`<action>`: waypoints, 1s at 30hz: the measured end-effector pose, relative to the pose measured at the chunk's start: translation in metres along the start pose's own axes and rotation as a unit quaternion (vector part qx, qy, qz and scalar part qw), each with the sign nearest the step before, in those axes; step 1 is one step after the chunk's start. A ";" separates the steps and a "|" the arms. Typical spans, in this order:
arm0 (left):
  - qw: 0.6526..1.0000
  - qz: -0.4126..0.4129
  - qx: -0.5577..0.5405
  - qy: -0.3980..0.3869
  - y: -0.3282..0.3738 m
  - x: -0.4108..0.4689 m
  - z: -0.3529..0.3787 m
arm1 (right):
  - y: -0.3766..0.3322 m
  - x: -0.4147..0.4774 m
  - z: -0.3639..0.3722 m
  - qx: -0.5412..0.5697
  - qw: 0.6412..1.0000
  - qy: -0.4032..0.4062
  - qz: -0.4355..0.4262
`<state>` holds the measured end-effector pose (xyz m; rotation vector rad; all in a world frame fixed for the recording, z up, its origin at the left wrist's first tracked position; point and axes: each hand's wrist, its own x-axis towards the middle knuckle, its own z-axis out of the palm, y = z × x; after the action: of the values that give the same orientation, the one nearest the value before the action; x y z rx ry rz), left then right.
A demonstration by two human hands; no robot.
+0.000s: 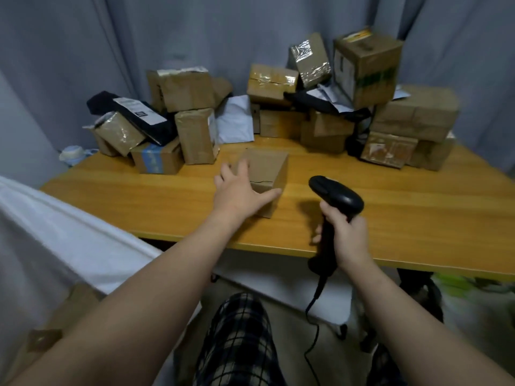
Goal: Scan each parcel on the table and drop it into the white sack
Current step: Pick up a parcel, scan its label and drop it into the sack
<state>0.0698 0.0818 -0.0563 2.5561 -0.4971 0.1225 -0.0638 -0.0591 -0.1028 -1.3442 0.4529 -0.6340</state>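
Observation:
A small brown cardboard parcel (269, 169) stands alone near the middle of the wooden table (404, 218). My left hand (239, 192) is spread over its near left side, fingers straight, thumb against the front face. My right hand (347, 236) grips the handle of a black barcode scanner (334, 197), whose head points toward the parcel from the right. The scanner's cable hangs down below the table edge. The white sack (55, 240) gapes at the lower left, with brown parcels inside it.
Several cardboard parcels are piled along the table's back, one heap at the left (172, 121) and a taller one at the right (362, 107), with black and white mailer bags among them. Grey curtains hang behind. My plaid-clad knee (237, 341) is under the table.

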 end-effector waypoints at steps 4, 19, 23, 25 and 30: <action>0.988 -0.040 -0.147 -0.014 0.001 0.009 -0.009 | 0.005 0.001 0.004 0.002 1.000 -0.006 -0.002; 0.995 0.086 -0.042 -0.031 0.017 -0.009 -0.013 | 0.005 -0.002 0.004 -0.048 0.999 -0.013 -0.013; 0.985 0.025 -0.165 -0.046 0.013 -0.020 0.005 | 0.007 -0.002 0.003 -0.056 0.998 -0.013 -0.029; 0.976 0.026 -0.215 -0.004 0.008 -0.024 0.007 | 0.008 -0.002 0.002 -0.053 0.998 -0.015 -0.029; 0.955 0.059 -0.277 0.088 0.007 -0.002 -0.035 | 0.010 0.001 0.000 -0.050 0.998 -0.025 -0.030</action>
<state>0.0657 0.0950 -0.0230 1.9470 -0.5261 0.2184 -0.0618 -0.0585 -0.1126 -1.4706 0.4092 -0.6313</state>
